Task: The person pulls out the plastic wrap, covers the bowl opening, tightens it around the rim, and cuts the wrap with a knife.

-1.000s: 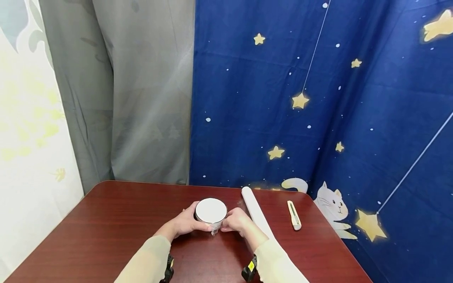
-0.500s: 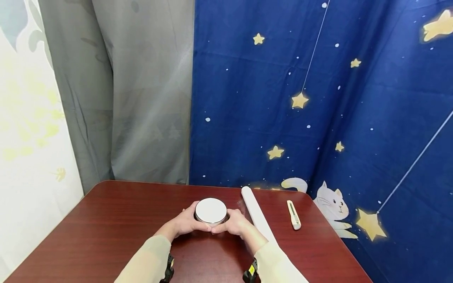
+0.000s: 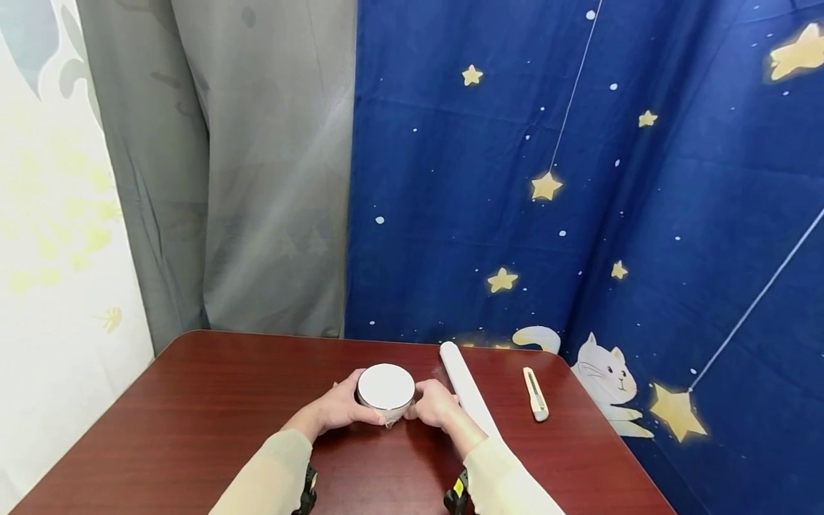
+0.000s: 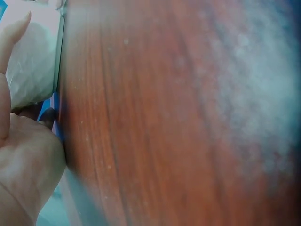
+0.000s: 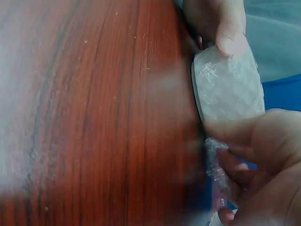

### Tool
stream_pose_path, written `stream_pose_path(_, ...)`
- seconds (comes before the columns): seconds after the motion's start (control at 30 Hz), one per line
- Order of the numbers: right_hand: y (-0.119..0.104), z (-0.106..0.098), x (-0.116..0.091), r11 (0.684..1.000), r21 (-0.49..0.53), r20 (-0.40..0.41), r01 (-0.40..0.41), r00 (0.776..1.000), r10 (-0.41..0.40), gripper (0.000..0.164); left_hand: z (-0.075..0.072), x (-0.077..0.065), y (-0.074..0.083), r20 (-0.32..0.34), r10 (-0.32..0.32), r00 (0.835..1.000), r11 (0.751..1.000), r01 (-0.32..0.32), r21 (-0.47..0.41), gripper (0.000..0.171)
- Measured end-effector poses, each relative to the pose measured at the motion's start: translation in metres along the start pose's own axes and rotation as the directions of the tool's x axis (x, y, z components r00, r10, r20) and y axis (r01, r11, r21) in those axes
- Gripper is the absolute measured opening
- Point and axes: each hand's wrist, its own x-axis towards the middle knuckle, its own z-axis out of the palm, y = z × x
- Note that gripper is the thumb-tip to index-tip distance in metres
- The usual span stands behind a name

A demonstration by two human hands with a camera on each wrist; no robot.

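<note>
A white bowl (image 3: 386,386) with a thin dark rim and a textured side is held above the dark red table (image 3: 212,400). Clear cling film (image 5: 216,162) lies shiny on its side, with crumpled film bunched beside it. My left hand (image 3: 341,406) grips the bowl from the left, its thumb along the near side. On the right, my right hand (image 3: 435,404) has its fingers curled at the bowl's side. In the right wrist view, that hand (image 5: 268,155) holds bunched film among its fingers, its thumb by the bowl. The left wrist view shows part of the bowl (image 4: 35,61) beside the left thumb.
A long white roll (image 3: 468,390) lies to the right of the bowl, partly behind the right forearm. Farther right is a pale utility knife (image 3: 536,393). Grey (image 3: 277,179) and blue star-printed curtains (image 3: 450,179) hang behind the table.
Half a second ago the right thumb lay along the bowl's near side, meeting the left thumb. Now it has drawn back to the right, showing film below the rim. The left hand keeps its grip.
</note>
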Motion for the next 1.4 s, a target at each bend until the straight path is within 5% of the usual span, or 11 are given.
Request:
stream_pose_path(0.1, -0.004, -0.001, 0.002, 0.992, -0.118, -0.032, -0.052, 0.998, 0.048, 0.017, 0.0, 0.001, 0.0, 0.009, 0.005, 1.0, 1.0, -0.005, 0.004, 0.114)
stream_pose_path(0.3, 0.019, 0.012, 0.026, 0.968, -0.251, -0.075, 0.007, 0.997, -0.027, 0.02, 0.0, 0.001, 0.001, 0.0, -0.003, 1.0, 1.0, 0.003, 0.013, 0.114)
stream_pose_path(0.4, 0.028, 0.018, 0.031, 0.993, -0.113, -0.06, -0.018, 0.998, 0.011, 0.015, 0.0, 0.002, 0.002, -0.007, 0.006, 1.0, 1.0, -0.006, 0.025, 0.114)
stream_pose_path(0.47, 0.023, 0.015, 0.025, 0.995, 0.074, -0.042, -0.072, 0.996, 0.075, 0.008, 0.0, 0.003, 0.002, -0.006, 0.008, 1.0, 1.0, -0.007, 0.028, 0.114)
stream_pose_path(0.57, 0.01, 0.008, 0.011, 0.92, 0.375, -0.021, -0.116, 0.991, 0.134, 0.014, 0.001, 0.004, 0.002, -0.003, 0.012, 1.0, 0.999, -0.011, 0.032, 0.113)
stream_pose_path(0.63, 0.003, 0.006, 0.004, 0.871, 0.478, -0.021, -0.112, 0.99, 0.139, 0.019, 0.001, 0.004, 0.002, -0.005, 0.011, 1.0, 0.999, -0.011, 0.033, 0.113)
stream_pose_path(0.87, -0.003, 0.003, 0.003, 0.967, 0.236, -0.117, -0.094, 0.985, 0.124, 0.018, 0.003, 0.002, 0.002, -0.006, -0.003, 1.0, 0.999, 0.003, 0.031, 0.114)
stream_pose_path(0.97, -0.001, 0.005, 0.003, 0.946, 0.286, -0.103, -0.151, 0.977, 0.187, 0.01, 0.003, 0.001, 0.002, -0.013, 0.003, 1.0, 0.999, -0.003, 0.035, 0.114)
stream_pose_path(1.13, 0.001, 0.008, -0.001, 0.831, 0.528, -0.011, -0.176, 0.977, 0.215, 0.006, 0.004, 0.002, 0.002, -0.015, 0.011, 1.0, 0.999, -0.011, 0.05, 0.113)
stream_pose_path(1.27, -0.001, 0.004, -0.007, 0.857, 0.505, 0.051, -0.104, 0.995, 0.091, 0.018, 0.005, 0.002, 0.003, -0.013, 0.022, 1.0, 0.997, -0.022, 0.069, 0.113)
stream_pose_path(1.4, -0.004, 0.001, -0.011, 0.889, 0.456, 0.158, -0.037, 0.987, -0.04, 0.044, 0.005, 0.002, 0.003, -0.018, 0.024, 1.0, 0.995, -0.023, 0.095, 0.113)
